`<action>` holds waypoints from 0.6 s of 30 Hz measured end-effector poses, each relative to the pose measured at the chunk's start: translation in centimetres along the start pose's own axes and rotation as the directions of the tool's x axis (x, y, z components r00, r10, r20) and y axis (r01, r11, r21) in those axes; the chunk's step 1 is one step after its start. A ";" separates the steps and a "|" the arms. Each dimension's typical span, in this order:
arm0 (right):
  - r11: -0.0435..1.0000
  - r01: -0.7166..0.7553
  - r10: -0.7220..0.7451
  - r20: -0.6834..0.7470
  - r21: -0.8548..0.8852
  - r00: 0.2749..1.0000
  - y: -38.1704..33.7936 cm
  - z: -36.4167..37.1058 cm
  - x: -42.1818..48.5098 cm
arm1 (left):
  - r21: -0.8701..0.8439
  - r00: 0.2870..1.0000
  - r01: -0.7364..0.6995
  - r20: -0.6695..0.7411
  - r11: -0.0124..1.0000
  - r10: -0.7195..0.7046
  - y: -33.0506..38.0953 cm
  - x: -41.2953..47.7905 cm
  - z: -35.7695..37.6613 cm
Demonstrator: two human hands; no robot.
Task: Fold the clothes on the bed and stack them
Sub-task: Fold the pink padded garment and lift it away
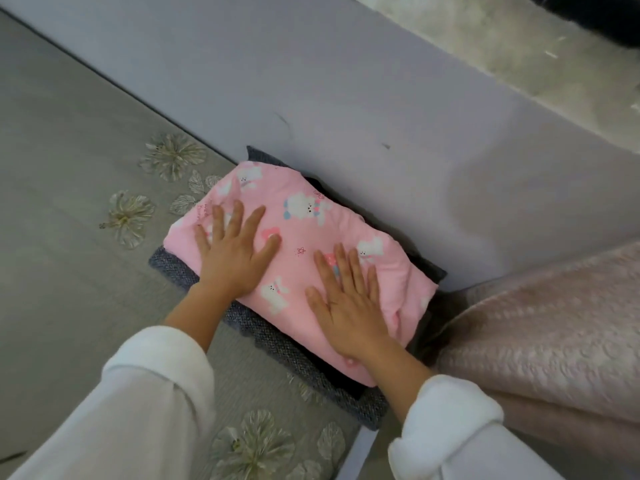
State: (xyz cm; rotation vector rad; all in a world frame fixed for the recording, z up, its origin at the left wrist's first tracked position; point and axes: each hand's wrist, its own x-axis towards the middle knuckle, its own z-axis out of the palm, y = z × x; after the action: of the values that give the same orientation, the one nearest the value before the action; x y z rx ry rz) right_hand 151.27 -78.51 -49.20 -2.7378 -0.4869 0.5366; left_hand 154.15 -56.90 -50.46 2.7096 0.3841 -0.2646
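A pink quilted blanket (554,341) lies bunched at right beside a plain lavender panel (346,81).

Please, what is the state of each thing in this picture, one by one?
Pink garment: folded, on top of the stack.
Grey knit garment: folded, under the others.
Dark garment: between them, mostly hidden.
Left hand: flat on the pink garment.
Right hand: flat on it too.

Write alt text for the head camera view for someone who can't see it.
Left hand and right hand press flat on a folded pink bunny-print garment atop a gray knit piece, stacked on a gray floral bedspread.
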 end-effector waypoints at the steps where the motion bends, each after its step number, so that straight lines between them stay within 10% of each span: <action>1: 1.000 0.003 -0.003 0.026 0.000 1.000 0.0 -0.3 0.0 | -0.001 1.000 0.002 0.005 1.000 -0.002 0.0 0.0 -0.1; 18: 0.986 0.167 -0.166 -0.054 0.014 0.985 -3.0 -8.6 -12.6 | -0.065 0.978 0.096 -0.181 0.993 -0.106 5.8 -18.8 -7.6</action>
State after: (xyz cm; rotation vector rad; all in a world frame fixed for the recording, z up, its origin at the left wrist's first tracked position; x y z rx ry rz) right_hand 142.99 -82.66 -36.70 -2.6553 -0.6858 0.4229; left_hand 139.18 -63.29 -37.12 2.6714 0.5748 -0.0288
